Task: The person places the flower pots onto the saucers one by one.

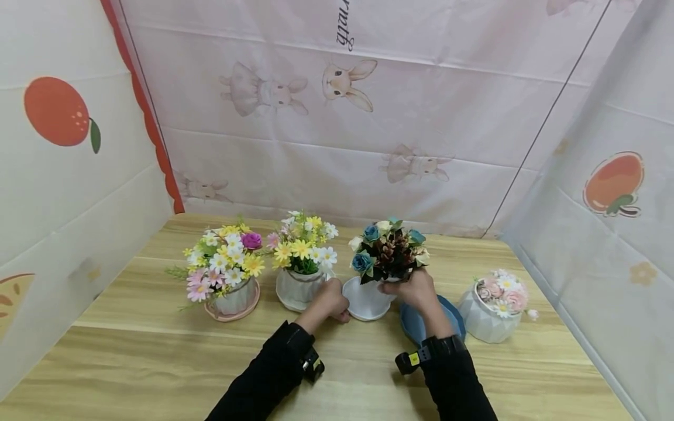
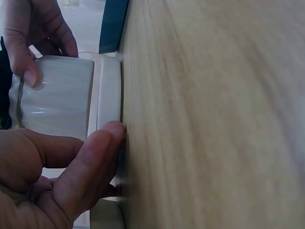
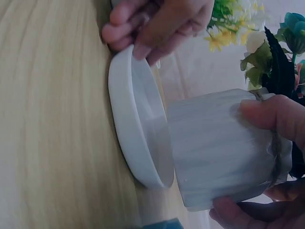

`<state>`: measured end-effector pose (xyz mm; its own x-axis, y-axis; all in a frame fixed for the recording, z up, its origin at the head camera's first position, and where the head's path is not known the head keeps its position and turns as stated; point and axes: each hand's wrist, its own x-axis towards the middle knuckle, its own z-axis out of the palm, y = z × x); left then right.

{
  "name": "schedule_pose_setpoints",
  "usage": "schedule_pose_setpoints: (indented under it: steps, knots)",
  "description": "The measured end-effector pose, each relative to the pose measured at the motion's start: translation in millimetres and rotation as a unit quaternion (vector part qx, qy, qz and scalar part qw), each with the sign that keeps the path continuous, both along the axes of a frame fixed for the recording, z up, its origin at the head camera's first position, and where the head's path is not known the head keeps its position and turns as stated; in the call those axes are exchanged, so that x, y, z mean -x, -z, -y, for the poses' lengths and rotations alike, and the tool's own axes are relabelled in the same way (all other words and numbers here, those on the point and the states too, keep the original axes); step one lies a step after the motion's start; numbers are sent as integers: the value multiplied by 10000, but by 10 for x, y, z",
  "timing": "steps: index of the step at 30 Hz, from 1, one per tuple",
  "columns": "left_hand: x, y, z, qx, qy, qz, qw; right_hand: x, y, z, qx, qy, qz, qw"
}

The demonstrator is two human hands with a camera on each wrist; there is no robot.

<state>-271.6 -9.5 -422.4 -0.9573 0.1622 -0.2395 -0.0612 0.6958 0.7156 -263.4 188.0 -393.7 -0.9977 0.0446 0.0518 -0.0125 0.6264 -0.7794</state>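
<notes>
My right hand [image 1: 418, 289] grips a white pot [image 3: 219, 143] near its top, with blue and cream artificial roses [image 1: 392, 251] standing in it. The pot hangs just above a white saucer [image 1: 365, 301] on the table; in the right wrist view it looks tilted, its base close to the saucer's inside. With thumb and fingers, my left hand [image 1: 326, 298] pinches the saucer's left rim. Beside the left hand stands a pot of yellow and white flowers [image 1: 302, 286] on a pale saucer. Right of the white saucer lies a blue saucer [image 1: 411, 321], partly behind my right wrist.
At the left, a pot of mixed daisies [image 1: 237, 298] stands on a pink saucer [image 1: 256, 295]. To the right of the blue saucer is a white faceted pot [image 1: 489, 318] with pink flowers. Printed cloth walls [image 1: 316, 140] border the wooden table [image 1: 347, 386] at back and sides.
</notes>
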Motion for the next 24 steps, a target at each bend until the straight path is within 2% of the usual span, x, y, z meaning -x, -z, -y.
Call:
schedule_pose_setpoints:
  steps: [7, 15, 20, 24]
  knots:
    - [4, 3, 20, 16, 100, -117, 9999, -79, 2, 84, 86, -248, -78, 9996]
    - [-2, 12, 39, -272, 187, -184, 9993, -115, 21, 140, 165, -364, -7, 9992]
    - [16, 33, 45, -450, 158, -1, 9989, -115, 47, 159, 209, -487, -25, 9986]
    - [27, 56, 50, -853, 172, 125, 9961, -111, 74, 168, 171, -559, -22, 9983]
